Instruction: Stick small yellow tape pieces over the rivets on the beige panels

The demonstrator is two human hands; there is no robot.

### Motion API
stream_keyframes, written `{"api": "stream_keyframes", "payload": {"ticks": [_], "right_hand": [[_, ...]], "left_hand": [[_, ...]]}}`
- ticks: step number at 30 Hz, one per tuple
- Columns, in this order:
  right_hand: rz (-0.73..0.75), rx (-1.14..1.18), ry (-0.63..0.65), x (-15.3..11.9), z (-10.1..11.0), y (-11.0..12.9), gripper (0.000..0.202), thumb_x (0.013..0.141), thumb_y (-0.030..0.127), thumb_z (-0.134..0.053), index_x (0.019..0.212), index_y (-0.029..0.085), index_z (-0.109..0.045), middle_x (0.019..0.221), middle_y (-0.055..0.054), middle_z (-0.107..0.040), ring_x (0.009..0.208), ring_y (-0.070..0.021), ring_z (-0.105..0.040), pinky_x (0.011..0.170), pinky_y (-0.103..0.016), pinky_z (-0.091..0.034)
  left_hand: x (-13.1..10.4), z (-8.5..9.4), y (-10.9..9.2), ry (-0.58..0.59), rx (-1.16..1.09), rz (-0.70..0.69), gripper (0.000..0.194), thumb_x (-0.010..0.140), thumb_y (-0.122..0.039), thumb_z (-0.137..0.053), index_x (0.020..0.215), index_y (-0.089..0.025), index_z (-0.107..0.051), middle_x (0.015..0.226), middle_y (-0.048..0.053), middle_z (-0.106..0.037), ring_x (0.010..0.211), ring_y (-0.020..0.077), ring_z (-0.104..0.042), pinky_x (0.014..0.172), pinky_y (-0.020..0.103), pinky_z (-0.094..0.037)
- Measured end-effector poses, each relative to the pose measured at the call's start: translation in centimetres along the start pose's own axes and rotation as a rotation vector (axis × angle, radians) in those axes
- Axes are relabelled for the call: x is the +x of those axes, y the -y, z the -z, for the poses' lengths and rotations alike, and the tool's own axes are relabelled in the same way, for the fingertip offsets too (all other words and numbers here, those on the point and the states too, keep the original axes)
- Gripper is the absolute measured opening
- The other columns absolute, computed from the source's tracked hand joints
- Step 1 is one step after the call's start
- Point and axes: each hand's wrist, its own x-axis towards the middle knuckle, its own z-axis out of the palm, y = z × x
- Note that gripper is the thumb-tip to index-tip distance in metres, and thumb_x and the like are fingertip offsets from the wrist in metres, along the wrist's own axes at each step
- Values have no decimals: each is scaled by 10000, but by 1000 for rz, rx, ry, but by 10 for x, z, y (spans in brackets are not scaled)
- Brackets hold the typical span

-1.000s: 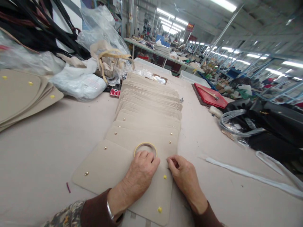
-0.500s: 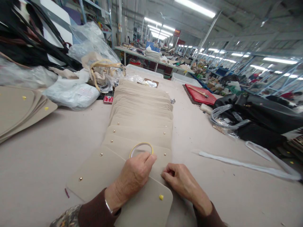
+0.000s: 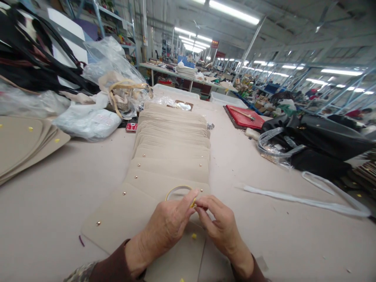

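My left hand is closed on a roll of yellow tape, whose rim arches above the knuckles. My right hand pinches at the near edge of the roll, its fingertips meeting those of the left; what lies between them is too small to tell. Under both hands is a beige panel with a yellow tape bit on it. Another beige panel with small metal studs lies beside it, at the near end of a long overlapping row of panels.
More beige panels are piled at the left, near plastic-wrapped items. A red folder, black bags and a white strip lie on the right of the table.
My right hand has moved left and up to meet my left hand at the tape roll. The panel under the hands has shifted left, and the camera view has moved slightly.
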Motion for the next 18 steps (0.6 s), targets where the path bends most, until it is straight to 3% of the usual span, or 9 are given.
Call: {"api": "stream_keyframes", "payload": {"ticks": [4,8,10,13,16,18], "right_hand": [[113,-119,-59,0,-5,-2,168,870,70,-491,853,192,-604,730,-28,-653,682,-143,-619,642,-244,-499],[111,-219,-135,-3,-10,1,192,830,78,-476,780,203,-613,645,-14,-643,579,-130,-601,569,-225,-481],[-14,-181,-133,-4,-13,4,174,814,110,-501,759,206,-636,632,-12,-653,560,-128,-605,564,-223,-487],[-366,78,-141,-1,-16,1,127,810,222,-567,709,196,-638,565,0,-637,492,-127,-586,510,-224,-485],[-696,368,-153,3,-14,-14,212,780,364,-634,686,174,-622,514,7,-612,441,-130,-571,464,-235,-483],[-802,444,-137,6,-10,-30,281,749,429,-674,717,152,-637,543,-2,-624,449,-128,-573,477,-243,-493]], "left_hand": [[-2,0,-2,7,-7,2,325,992,-221,-377,1306,-138,-401,793,30,-693,632,179,-656,547,270,-494],[-2,3,-2,63,-76,72,156,976,-179,-385,983,-194,-540,713,-3,-625,627,154,-616,547,237,-444],[0,5,-2,75,-76,79,197,969,-158,-379,854,-200,-534,677,-8,-585,602,143,-575,537,232,-414],[4,6,-5,33,-19,7,235,957,-130,-364,786,-199,-509,645,-12,-530,562,143,-500,516,252,-364],[10,4,-6,-16,8,-77,233,954,-110,-359,795,-197,-505,647,-14,-512,567,147,-470,533,267,-358],[12,0,-3,-13,68,-63,221,957,-112,-372,805,-193,-509,659,-10,-519,594,156,-482,556,275,-374]]}}
